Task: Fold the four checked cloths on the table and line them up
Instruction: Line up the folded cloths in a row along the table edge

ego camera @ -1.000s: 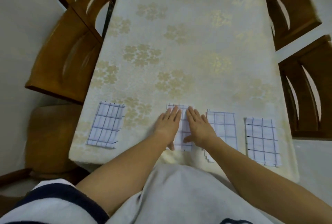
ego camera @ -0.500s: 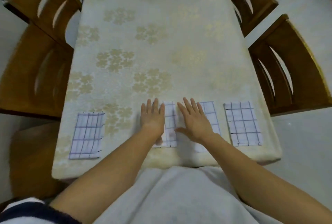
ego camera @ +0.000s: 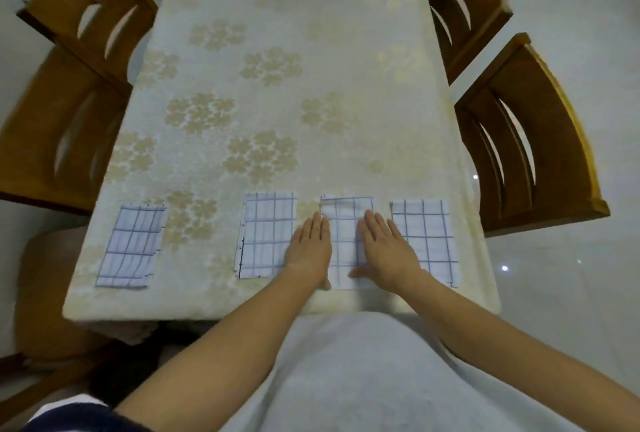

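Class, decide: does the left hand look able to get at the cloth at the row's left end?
Probably yes: the left hand lies flat, holding nothing, and only the flat second cloth and bare tablecloth lie between it and the leftmost cloth.

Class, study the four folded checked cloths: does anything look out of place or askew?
Yes: the leftmost cloth lies far from the second cloth, while the others sit close together; it also looks slightly tilted.

Wooden chairs (ego camera: 568, 134) flank a floral-clothed table (ego camera: 311, 33) on pale floor (ego camera: 571, 276).
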Motion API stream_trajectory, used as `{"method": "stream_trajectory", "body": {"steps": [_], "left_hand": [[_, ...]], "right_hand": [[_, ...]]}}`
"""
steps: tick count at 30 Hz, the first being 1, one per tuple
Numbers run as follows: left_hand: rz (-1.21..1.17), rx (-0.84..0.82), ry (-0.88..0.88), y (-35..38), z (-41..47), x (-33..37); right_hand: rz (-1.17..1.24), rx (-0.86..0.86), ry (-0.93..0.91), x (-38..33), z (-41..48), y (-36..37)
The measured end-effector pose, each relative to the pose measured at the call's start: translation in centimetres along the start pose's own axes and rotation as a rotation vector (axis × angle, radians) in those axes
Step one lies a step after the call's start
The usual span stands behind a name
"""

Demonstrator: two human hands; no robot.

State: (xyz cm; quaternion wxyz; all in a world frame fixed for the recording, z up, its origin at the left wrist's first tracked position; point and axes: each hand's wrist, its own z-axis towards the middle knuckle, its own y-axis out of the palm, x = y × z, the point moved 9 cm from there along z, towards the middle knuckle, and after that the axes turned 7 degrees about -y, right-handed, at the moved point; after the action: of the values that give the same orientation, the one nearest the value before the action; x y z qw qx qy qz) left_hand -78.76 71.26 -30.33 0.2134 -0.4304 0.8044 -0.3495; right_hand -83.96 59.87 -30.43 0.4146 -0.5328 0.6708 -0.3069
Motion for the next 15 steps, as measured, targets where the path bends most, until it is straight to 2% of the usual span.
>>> {"method": "stream_trajectory", "body": {"steps": [10,15], "left_hand": [[-0.05,0.039,0.043,-0.4,0.9,-0.5],[-0.336,0.212,0.105,-1.9,-0.1,-5.6]], "right_hand": [[-0.068,-0.073,0.055,0.2,0.6,-0.6],[-0.08,0.034,0.017,-4.7,2.5,-3.1]]}}
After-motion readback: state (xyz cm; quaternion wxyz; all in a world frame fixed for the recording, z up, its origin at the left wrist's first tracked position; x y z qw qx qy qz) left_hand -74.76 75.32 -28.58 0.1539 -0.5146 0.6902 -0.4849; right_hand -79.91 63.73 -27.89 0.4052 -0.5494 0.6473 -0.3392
